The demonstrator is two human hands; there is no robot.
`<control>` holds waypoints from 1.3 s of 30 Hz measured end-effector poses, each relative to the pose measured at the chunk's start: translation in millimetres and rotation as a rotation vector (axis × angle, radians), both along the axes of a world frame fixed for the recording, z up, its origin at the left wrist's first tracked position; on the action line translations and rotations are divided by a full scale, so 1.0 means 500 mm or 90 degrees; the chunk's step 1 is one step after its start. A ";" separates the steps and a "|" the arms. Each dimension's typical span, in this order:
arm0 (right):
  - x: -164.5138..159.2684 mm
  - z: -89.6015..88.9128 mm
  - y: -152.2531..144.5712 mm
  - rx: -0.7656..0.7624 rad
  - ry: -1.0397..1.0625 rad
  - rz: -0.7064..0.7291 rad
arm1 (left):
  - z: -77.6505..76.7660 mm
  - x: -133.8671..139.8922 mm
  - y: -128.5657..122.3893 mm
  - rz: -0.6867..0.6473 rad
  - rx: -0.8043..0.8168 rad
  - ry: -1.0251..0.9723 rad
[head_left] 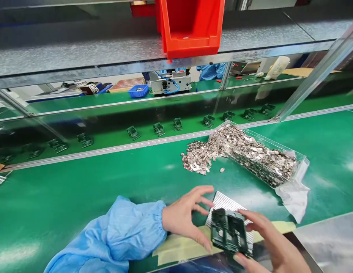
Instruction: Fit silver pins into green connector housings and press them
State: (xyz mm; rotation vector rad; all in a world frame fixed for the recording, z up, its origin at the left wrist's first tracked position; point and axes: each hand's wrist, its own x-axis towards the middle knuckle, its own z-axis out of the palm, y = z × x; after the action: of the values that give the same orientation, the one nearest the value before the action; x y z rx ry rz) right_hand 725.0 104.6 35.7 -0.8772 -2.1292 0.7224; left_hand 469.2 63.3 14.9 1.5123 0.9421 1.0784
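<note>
Nearest, the right hand (pixel 274 242) clamps the green part (pixel 230 232) over the near edge of the table (pixel 88 189), seemingly a positioning step, while the left hand (pixel 183 216) (fingers spread beside the part) would need closing for two-handed support.

You have one left hand (pixel 185 217), one right hand (pixel 271 240) and one dark green housing (pixel 230 232). On the belt (pixel 110 131) you can count about eleven similar housings (pixel 133 132), the leftmost blurred. Clear box (pixel 299 163): one.
</note>
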 end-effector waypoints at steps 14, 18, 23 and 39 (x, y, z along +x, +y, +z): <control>0.023 -0.045 -0.094 -0.233 0.195 -0.152 | 0.005 0.065 -0.006 -0.005 -0.186 -0.040; 0.061 -0.112 -0.112 -0.449 0.208 -0.253 | -0.004 0.094 0.045 0.063 -0.184 -0.043; 0.027 -0.169 -0.110 -0.509 0.281 -0.193 | -0.024 0.164 0.093 0.017 -0.157 -0.022; 0.033 -0.225 -0.108 -0.371 0.060 -0.132 | -0.055 0.176 0.096 0.004 -0.168 -0.121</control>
State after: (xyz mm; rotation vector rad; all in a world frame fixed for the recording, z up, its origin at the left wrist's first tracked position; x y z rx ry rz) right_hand 741.7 50.7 -76.7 -1.3126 -1.7268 1.2731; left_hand 557.1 111.2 -12.8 1.1710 0.9172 1.0385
